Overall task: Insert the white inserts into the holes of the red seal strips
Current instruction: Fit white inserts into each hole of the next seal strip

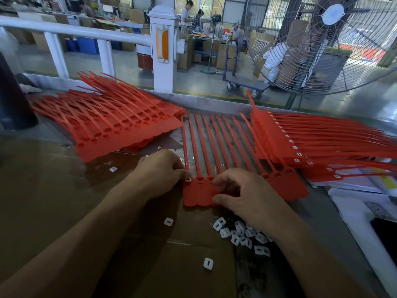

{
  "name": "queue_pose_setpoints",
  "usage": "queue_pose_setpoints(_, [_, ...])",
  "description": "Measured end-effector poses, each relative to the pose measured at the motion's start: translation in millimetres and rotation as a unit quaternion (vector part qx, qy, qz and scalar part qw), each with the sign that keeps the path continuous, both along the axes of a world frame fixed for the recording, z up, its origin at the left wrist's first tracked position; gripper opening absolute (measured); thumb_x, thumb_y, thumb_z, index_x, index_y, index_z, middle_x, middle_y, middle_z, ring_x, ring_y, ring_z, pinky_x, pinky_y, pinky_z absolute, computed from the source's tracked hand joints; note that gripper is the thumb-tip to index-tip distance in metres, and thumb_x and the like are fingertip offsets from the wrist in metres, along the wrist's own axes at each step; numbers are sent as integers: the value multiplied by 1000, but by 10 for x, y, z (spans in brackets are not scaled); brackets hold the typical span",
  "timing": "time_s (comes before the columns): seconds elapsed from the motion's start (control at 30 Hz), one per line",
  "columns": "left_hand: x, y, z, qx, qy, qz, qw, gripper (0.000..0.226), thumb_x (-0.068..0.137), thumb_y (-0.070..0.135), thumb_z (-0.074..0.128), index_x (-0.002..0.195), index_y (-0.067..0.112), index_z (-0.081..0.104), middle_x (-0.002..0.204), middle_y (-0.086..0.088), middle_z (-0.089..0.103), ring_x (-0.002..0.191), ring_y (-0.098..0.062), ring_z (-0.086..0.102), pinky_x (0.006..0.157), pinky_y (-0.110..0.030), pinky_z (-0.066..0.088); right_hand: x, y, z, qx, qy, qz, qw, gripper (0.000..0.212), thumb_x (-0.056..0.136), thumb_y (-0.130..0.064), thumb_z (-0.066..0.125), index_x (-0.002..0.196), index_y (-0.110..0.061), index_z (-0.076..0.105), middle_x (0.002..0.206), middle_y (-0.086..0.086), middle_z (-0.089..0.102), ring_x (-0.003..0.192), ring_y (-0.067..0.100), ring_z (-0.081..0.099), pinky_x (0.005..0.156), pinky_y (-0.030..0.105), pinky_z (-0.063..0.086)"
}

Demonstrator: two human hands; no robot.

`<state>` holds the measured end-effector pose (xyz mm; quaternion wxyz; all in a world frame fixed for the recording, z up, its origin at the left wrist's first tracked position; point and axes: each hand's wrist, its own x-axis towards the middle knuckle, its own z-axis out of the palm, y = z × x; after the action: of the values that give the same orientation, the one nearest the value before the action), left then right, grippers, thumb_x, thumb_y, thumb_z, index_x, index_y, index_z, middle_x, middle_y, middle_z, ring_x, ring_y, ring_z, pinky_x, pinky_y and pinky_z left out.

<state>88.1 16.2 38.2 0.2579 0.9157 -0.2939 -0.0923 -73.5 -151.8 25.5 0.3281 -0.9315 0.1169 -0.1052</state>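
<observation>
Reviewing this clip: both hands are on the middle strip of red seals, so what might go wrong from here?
1. The right hand covers the heads next in line on the red seal strip, so a hole there could be skipped unnoticed.
2. The right forearm lies over the pile of white inserts; it may sweep some away, as stray inserts already lie apart.
3. The left hand only touches the strip's edge, so it may shift under pressing.

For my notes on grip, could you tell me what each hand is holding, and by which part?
Both hands work the red seal strip: left hand presses its left head edge; right hand pinches the head row. An insert there cannot be told.
</observation>
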Motion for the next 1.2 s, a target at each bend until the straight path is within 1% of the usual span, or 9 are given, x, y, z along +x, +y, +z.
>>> queue_pose_setpoints(0.13, [13, 21, 28, 17, 4, -16, 1000, 16, 87, 47, 74, 80, 32, 74, 83, 15, 69, 86, -6, 63, 90, -40, 52, 6, 5, -19, -15, -15, 6, 1000, 26, 86, -33, 82, 107, -41, 68, 99, -23, 64, 97, -12, 57, 76, 9, 45])
queue_pose_setpoints(0.27, [4, 12, 34, 23, 4, -20, 1000, 16, 88, 47, 73, 80, 33, 74, 83, 17, 68, 85, -2, 61, 98, -46, 49, 23, 6, -27, -22, -11, 8, 1000, 26, 87, -30, 81, 108, -40, 69, 99, -24, 63, 99, -12, 56, 76, 10, 43])
queue_pose_setpoints(0.5, [-42, -26, 18, 24, -10, -20, 999, 16, 89, 45, 72, 82, 31, 73, 77, 22, 60, 86, -2, 57, 101, -48, 47, 32, 13, -32, -20, -15, 3, 1000, 24, 90, -27, 78, 107, -40, 68, 100, -25, 63, 99, -13, 55, 78, 10, 44])
queue_pose_setpoints(0.6, [-58, -15, 17, 7, -6, -13, 1000, 19, 89, 45, 71, 73, 37, 67, 80, 20, 63, 86, -4, 59, 101, -48, 48, 34, 10, -28, -15, -18, 1, 1000, 24, 91, -24, 77, 108, -39, 69, 100, -23, 64, 98, -10, 57, 81, 13, 46])
queue_pose_setpoints(0.67, [-53, -6, 17, -4, 1, -11, 1000, 19, 88, 47, 72, 74, 35, 71, 80, 15, 69, 84, -5, 63, 95, -44, 52, 19, -12, -9, -7, -18, 8, 1000, 23, 91, -24, 77, 107, -38, 70, 99, -22, 65, 98, -7, 58, 82, 13, 46])
queue_pose_setpoints(0.77, [-57, -2, 24, -9, 13, -8, 1000, 19, 85, 48, 76, 75, 32, 75, 74, 14, 71, 79, -5, 65, 87, -40, 55, -35, -67, 60, 11, -7, 40, 999, 17, 91, -28, 78, 101, -40, 72, 102, -28, 65, 100, -7, 60, 80, 10, 44])
queue_pose_setpoints(0.93, [-82, -9, 19, -10, 12, 2, 1000, 17, 85, 47, 76, 78, 31, 75, 82, 13, 70, 84, -7, 64, 91, -43, 54, -109, -99, 184, 29, 55, 126, 990, 11, 86, -37, 81, 92, -44, 76, 102, -21, 68, 98, -1, 65, 86, 22, 47])
queue_pose_setpoints(1.07, [-74, -7, 17, -8, 7, 4, 1000, 18, 84, 48, 76, 81, 30, 74, 83, 13, 70, 85, -5, 63, 93, -42, 52, -137, -77, 229, 23, 98, 163, 981, 18, 80, -43, 86, 95, -44, 76, 104, -20, 67, 96, 1, 65, 83, 24, 49])
queue_pose_setpoints(1.2, [-61, -2, 22, -8, 6, 4, 1000, 19, 84, 49, 76, 80, 30, 73, 82, 13, 69, 83, -4, 62, 94, -42, 51, -132, -47, 215, -12, 107, 179, 978, 15, 82, -44, 84, 93, -41, 75, 105, -21, 64, 99, 0, 63, 84, 25, 50])
